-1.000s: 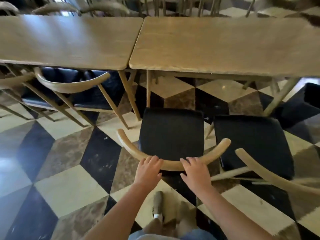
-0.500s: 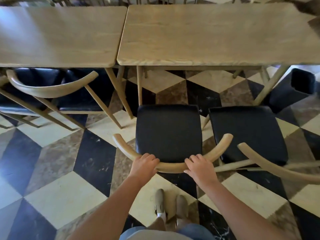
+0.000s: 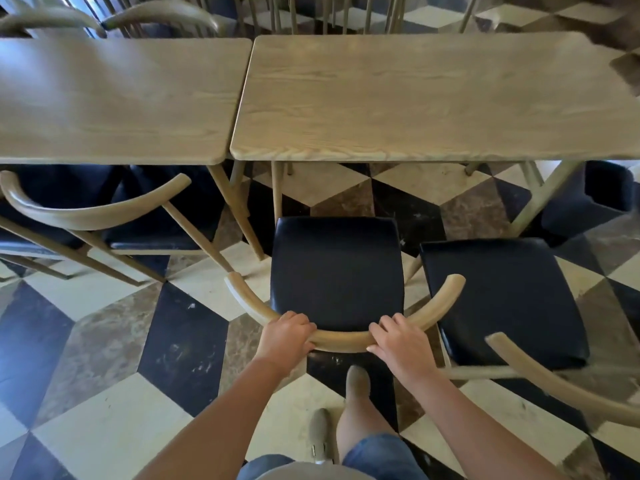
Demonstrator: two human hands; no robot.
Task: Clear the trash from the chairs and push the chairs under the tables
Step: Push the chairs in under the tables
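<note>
grip: i'm wrapping left hand and right hand around chair backrest.
push: i'm driving evenly, seat between table legs.

Person w/ bare forearms, no sleeves in view, left hand & right hand w/o gloves or rings, blue denim shorts, grey-beige slip-on shoes, pale top at bottom edge
</note>
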